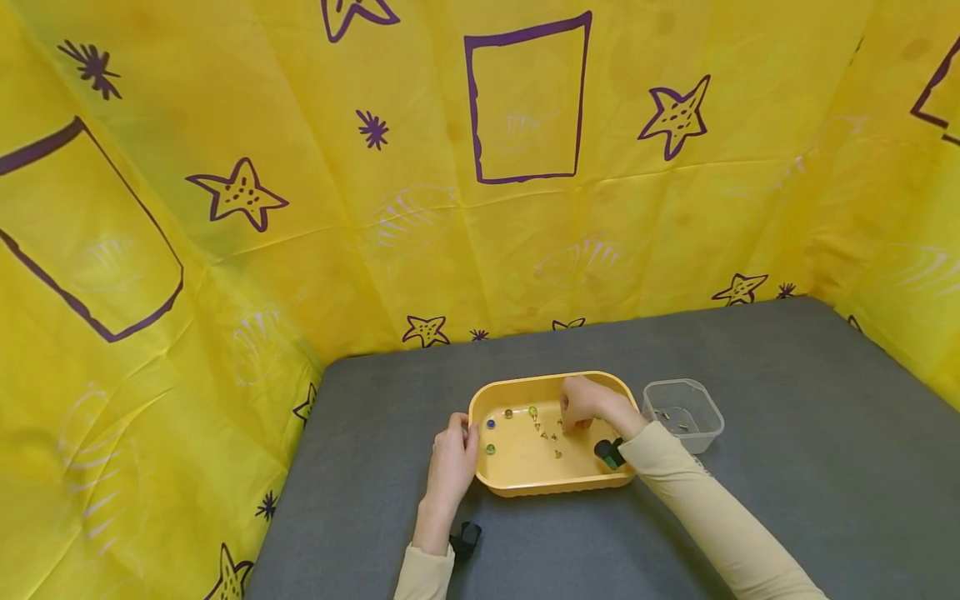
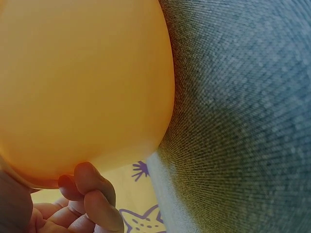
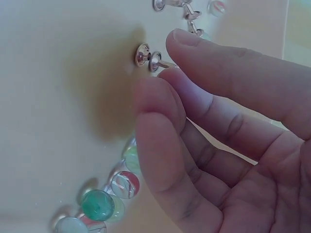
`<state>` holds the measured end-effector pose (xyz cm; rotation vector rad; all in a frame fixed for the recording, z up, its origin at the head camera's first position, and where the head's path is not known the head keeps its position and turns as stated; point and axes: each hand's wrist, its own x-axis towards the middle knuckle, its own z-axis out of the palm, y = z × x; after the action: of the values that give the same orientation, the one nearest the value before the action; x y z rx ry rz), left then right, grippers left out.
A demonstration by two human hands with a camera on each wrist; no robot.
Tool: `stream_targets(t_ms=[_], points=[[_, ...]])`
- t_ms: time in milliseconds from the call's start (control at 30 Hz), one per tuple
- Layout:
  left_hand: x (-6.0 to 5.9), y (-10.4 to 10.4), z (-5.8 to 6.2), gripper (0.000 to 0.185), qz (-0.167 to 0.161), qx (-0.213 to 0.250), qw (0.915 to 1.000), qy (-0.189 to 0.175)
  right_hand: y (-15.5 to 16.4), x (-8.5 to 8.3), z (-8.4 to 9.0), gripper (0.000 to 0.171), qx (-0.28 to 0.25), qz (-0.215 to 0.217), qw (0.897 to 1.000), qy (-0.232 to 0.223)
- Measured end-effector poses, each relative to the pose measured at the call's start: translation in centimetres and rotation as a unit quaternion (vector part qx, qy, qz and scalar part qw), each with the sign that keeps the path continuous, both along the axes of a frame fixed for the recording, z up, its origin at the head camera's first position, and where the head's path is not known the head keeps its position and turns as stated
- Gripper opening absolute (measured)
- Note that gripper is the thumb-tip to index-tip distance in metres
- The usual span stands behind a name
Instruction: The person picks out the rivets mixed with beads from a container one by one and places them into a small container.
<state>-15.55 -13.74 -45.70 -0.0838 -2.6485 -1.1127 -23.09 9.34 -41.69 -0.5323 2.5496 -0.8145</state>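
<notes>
The left hand point(image 1: 452, 458) grips the tray point(image 1: 517, 468) at its left rim, probably to keep it steady, and the tub point(image 1: 708, 414) stands close on the other side. The right hand point(image 1: 588, 403) bends down inside the tray, thumb and forefinger slightly apart beside the pins point(image 3: 143, 55), nothing visibly held.

Orange-yellow tray point(image 1: 517, 469), yellow cloth point(image 1: 427, 75) with purple starfish, grey tabletop point(image 1: 360, 483)

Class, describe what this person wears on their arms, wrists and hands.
Both arms have long cream sleeves. A small black camera sits at each wrist; the right camera shows a green patch. The left hand and right hand wear no gloves.
</notes>
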Motion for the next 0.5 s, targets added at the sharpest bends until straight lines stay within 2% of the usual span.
stream_targets(t_ms=[500], points=[[-0.06,0.05,0.16,0.016,0.003,0.005,0.9999,-0.010,-0.22,-0.24,-0.55,0.021,0.011,-0.004,1.000,-0.006]])
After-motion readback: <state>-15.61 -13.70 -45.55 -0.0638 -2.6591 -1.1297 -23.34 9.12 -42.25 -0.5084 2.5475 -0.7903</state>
